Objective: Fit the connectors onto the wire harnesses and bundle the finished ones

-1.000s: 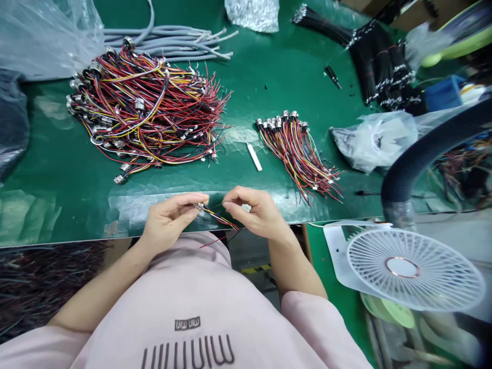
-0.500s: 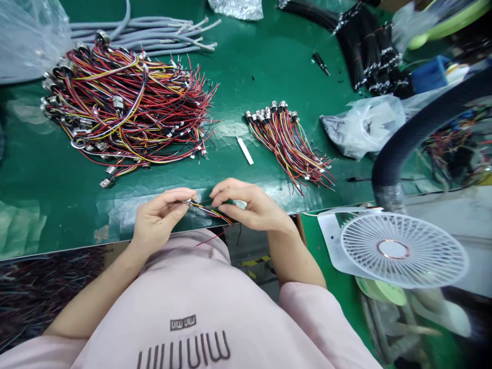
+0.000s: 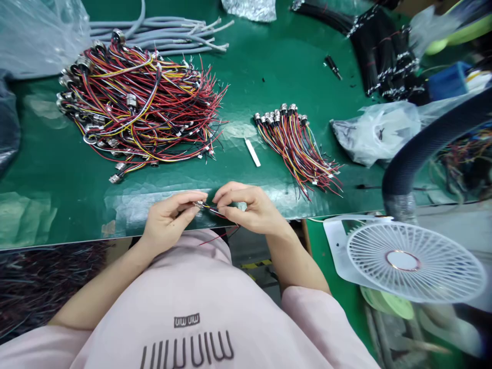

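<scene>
Near the table's front edge, my left hand (image 3: 169, 215) pinches the metal end of a wired connector (image 3: 199, 204) between thumb and fingers. Its red, yellow, white and black wires trail to the right. My right hand (image 3: 246, 207) has thumb and fingertips closed on those wires, just beside the connector. Some loose wire ends hang below the right hand, over the table edge. A large pile of similar wired connectors (image 3: 146, 107) lies beyond my left hand. A smaller bundle of them (image 3: 295, 148) lies beyond my right hand, metal ends pointing away.
A white strip (image 3: 252, 152) lies between the two piles. Grey cables (image 3: 165, 36) and a plastic bag (image 3: 42, 36) are at the back left. Black cables (image 3: 380, 56) lie at the back right. A white fan (image 3: 415, 261) and a black flexible hose (image 3: 407, 154) stand on the right.
My right hand's fingers opened and moved up along the wires, then closed on them near the connector. My left hand keeps hold of the connector. The camera view shifted slightly and back.
</scene>
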`<state>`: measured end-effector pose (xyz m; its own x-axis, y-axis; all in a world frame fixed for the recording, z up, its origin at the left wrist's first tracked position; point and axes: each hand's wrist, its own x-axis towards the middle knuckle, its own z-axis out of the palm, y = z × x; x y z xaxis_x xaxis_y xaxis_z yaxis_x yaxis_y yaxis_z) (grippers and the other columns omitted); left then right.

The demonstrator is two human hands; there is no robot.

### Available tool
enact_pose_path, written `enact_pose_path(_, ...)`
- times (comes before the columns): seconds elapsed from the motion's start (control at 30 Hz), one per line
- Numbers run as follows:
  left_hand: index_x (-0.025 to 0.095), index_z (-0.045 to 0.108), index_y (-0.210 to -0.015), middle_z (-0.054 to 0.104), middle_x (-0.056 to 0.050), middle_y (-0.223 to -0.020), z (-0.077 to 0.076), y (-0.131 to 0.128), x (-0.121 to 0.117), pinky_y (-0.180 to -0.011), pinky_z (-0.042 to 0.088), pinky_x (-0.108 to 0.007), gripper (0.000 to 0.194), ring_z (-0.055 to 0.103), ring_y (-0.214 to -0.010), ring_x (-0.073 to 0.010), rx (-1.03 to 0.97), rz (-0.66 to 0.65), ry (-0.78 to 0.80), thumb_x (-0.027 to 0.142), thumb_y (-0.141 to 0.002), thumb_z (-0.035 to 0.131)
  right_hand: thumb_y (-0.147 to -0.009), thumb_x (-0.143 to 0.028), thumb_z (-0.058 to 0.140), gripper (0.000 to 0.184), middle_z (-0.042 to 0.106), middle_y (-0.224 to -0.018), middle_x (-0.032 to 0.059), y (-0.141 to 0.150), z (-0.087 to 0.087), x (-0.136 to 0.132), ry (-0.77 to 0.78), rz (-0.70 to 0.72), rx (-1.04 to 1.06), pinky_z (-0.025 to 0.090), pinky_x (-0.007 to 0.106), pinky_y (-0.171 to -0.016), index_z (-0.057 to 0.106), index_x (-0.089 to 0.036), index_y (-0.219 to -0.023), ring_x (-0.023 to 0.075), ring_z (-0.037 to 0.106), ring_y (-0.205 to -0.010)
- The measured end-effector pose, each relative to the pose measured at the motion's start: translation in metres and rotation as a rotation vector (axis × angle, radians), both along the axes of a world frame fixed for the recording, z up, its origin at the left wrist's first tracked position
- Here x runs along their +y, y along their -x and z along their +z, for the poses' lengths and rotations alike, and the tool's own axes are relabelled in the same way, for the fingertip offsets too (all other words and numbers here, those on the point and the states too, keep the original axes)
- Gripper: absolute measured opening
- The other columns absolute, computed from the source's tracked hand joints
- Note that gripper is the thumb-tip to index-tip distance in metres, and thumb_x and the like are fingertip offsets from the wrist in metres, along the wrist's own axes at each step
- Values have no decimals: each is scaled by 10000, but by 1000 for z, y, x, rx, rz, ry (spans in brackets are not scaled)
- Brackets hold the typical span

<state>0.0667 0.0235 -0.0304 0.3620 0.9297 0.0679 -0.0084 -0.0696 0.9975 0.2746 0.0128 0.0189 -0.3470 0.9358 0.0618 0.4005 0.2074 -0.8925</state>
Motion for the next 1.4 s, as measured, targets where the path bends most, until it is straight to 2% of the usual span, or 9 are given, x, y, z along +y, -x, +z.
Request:
enact_pose_path(0.17,206,730,-1068,750,-55,-1059,-1,1,0,-861,563,-259,229,707,-926,-167,28,-39,-17,206,-858,638,-844,-106,550,128,678,-853,49,3,4,0,-123,49,-164,501,298,-798,640,-170,-779,147,622,-832)
enact_pose_path(0.43,197,733,-1044,752,-59,-1050,2,1,1,-844,572,-255,214,714,-901,-165,4,-23,17,211,-855,635,-856,-131,584,101,683,-871,46,-1,4,1,-76,111,-146,507,299,-816,657,-175,-801,148,635,-863)
enact_pose_path(0.53,198,734,-1053,751,-64,-1053,0,2,1,-837,574,-266,224,712,-904,-173,11,-29,25,222,-852,637,-850,-124,576,106,685,-857,42,3,1,1,-87,96,-153,504,305,-809,650,-179,-797,152,635,-855)
enact_pose_path(0.73,207,726,-1079,753,-54,-1034,-5,1,1,-838,568,-259,247,714,-886,-165,10,-49,39,209,-845,647,-829,-101,564,123,692,-857,41,7,2,0,-222,31,-258,462,317,-784,635,-180,-766,158,628,-815)
enact_pose_path(0.93,193,727,-1077,759,-64,-1001,-4,1,1,-812,581,-273,252,719,-847,-174,39,-57,38,231,-837,659,-844,-107,528,140,691,-876,47,11,3,1,-275,36,-359,433,327,-779,620,-187,-774,166,608,-809)
enact_pose_path(1.1,190,730,-1065,766,-60,-974,-1,0,2,-743,587,-247,245,719,-796,-162,21,-5,83,242,-833,669,-880,-134,505,148,693,-898,62,16,1,3,-335,45,-408,437,342,-789,621,-188,-807,180,602,-830)
enact_pose_path(1.27,183,736,-1015,768,-64,-965,4,-4,4,-683,589,-235,217,714,-762,-155,-7,38,123,268,-821,688,-898,-163,527,107,682,-884,48,7,11,-1,-357,-76,-398,434,334,-782,622,-203,-869,177,609,-853)
enact_pose_path(1.4,184,740,-982,770,-59,-941,6,-5,4,-659,582,-225,197,709,-747,-149,-2,57,129,268,-809,697,-878,-158,546,96,654,-780,31,7,12,-6,-385,-18,-454,389,328,-693,623,-195,-832,167,568,-746)
